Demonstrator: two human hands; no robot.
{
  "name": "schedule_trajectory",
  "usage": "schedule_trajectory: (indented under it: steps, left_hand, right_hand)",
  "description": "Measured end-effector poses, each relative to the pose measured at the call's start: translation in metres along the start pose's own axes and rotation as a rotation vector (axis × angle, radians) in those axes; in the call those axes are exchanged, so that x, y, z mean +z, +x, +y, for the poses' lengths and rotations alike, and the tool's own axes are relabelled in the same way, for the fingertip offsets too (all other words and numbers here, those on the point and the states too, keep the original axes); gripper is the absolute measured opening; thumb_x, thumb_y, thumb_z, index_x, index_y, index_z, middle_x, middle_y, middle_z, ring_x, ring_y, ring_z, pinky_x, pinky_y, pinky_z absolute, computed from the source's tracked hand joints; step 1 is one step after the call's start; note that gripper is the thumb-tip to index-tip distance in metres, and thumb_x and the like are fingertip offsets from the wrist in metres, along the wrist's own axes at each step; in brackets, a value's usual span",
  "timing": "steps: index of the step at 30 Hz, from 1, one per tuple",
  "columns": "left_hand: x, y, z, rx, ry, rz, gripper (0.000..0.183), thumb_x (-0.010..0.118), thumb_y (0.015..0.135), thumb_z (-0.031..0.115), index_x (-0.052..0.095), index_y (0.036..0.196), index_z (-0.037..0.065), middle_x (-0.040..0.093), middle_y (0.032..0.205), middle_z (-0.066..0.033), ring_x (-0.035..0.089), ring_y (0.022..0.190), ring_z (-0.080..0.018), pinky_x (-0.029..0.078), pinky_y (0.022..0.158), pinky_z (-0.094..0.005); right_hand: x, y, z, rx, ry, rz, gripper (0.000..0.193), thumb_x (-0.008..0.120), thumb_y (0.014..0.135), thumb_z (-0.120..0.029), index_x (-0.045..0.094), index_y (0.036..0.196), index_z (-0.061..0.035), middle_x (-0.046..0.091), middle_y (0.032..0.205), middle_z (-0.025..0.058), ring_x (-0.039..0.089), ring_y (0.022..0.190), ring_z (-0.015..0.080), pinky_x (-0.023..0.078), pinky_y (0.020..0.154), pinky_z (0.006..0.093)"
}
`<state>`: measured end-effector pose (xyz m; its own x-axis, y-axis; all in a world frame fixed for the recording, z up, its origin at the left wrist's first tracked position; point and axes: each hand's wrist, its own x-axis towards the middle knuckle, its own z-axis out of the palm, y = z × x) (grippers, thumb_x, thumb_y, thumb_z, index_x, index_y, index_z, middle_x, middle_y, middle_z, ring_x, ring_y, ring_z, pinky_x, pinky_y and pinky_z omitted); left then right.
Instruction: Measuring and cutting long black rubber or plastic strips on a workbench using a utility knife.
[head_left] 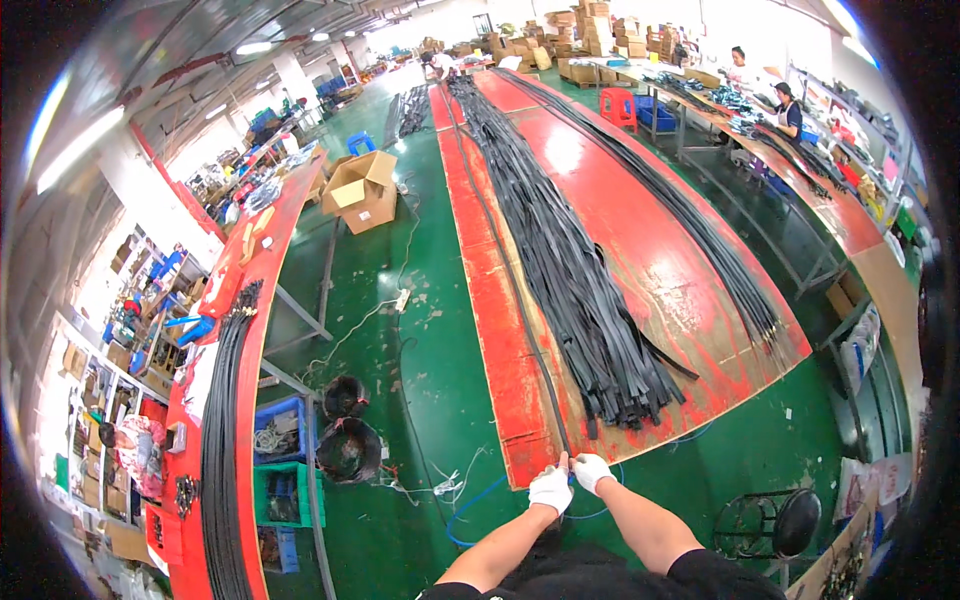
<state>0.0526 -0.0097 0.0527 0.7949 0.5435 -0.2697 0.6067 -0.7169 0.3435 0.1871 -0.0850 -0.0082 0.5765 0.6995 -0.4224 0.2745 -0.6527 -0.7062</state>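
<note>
A long, thin black strip (528, 335) runs down the left side of the red table (520, 440) to its near edge. At its near end my left hand (550, 488), in a white glove with bare fingertips, is closed on it. My right hand (593, 472), gloved the same way, meets it there with fingers pinched at the strip's tip. To the right of the strip lies a thick bundle of flat black strips (570, 270), with loose ends fanned out near me. Another row of thin black lengths (690, 240) lies along the table's right side.
On the left, a red bench (262, 290) holds black lengths (225, 430); crates and black buckets (348, 450) sit beneath or beside it. An open carton (362, 190) and cables lie on the green floor. A stool (795, 522) stands near right. People work at the right-hand bench (790, 165).
</note>
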Motion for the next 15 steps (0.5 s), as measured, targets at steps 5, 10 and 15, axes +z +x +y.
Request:
schedule_trajectory:
  steps: [5, 10, 15]
  left_hand:
    - [0.003, 0.001, 0.000, -0.009, 0.009, -0.041, 0.088, 0.074, 0.086, 0.028, 0.036, 0.164, 0.014, 0.067, 0.120, -0.0216, 0.070, 0.107, -0.0396, 0.057, 0.094, -0.0494]
    - [0.007, 0.001, 0.000, -0.011, 0.040, -0.005, 0.086, 0.073, 0.088, 0.028, 0.037, 0.164, 0.015, 0.068, 0.121, -0.0211, 0.070, 0.107, -0.0392, 0.058, 0.091, -0.0490]
    - [0.005, 0.003, 0.003, -0.047, -0.007, -0.024, 0.081, 0.070, 0.090, 0.027, 0.039, 0.164, 0.015, 0.068, 0.119, -0.0211, 0.071, 0.106, -0.0386, 0.057, 0.090, -0.0492]
  right_hand:
    - [-0.001, -0.002, 0.000, 0.033, -0.014, -0.011, 0.040, 0.059, 0.102, -0.038, 0.076, 0.109, -0.0027, 0.076, 0.108, 0.0231, 0.072, 0.107, 0.0398, 0.054, 0.093, 0.0452]
    - [0.004, -0.007, 0.006, 0.017, -0.111, -0.045, 0.045, 0.055, 0.099, -0.045, 0.077, 0.101, -0.0057, 0.075, 0.107, 0.0246, 0.070, 0.106, 0.0440, 0.054, 0.091, 0.0503]
    - [0.017, -0.042, 0.027, 0.017, -0.050, -0.051, 0.045, 0.057, 0.099, -0.045, 0.077, 0.105, -0.0046, 0.074, 0.109, 0.0253, 0.070, 0.107, 0.0445, 0.054, 0.093, 0.0495]
